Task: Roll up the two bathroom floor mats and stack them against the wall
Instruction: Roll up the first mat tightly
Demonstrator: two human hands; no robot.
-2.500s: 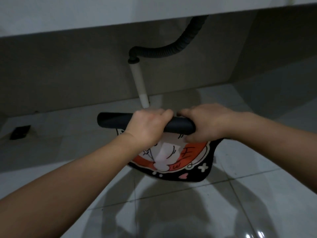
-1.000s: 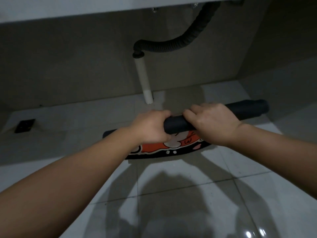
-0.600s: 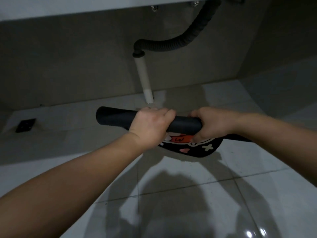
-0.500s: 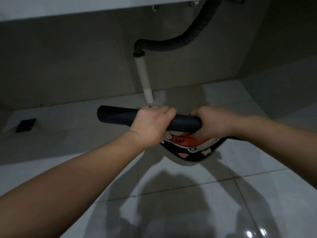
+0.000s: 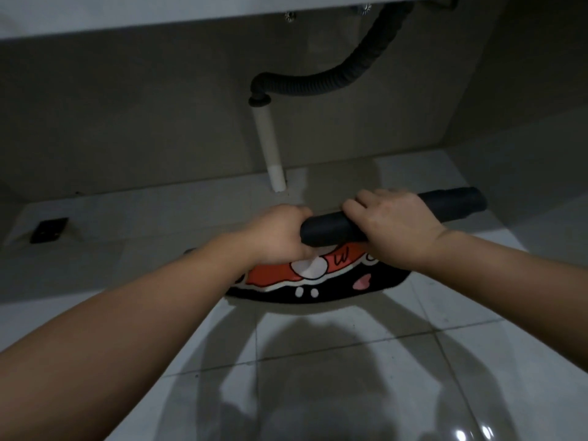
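Observation:
A floor mat with a black back and a red, white and black cartoon print lies on the tiled floor, mostly wound into a dark roll (image 5: 331, 229). Its last flat part (image 5: 318, 281) curves out below the roll toward me. My left hand (image 5: 280, 233) grips the roll at its left end. My right hand (image 5: 394, 224) is closed over the roll's middle, and the roll's right end sticks out past it. Only one mat is in view.
A grey wall runs behind the mat under a white counter edge. A white drain pipe (image 5: 270, 148) drops to the floor, joined to a black corrugated hose (image 5: 334, 81). A dark floor drain (image 5: 49, 230) sits at the far left. A side wall closes the right.
The roll has shifted right between my hands: its free end stuck out to the left half a second ago and now sticks out to the right. My right hand sits farther along it.

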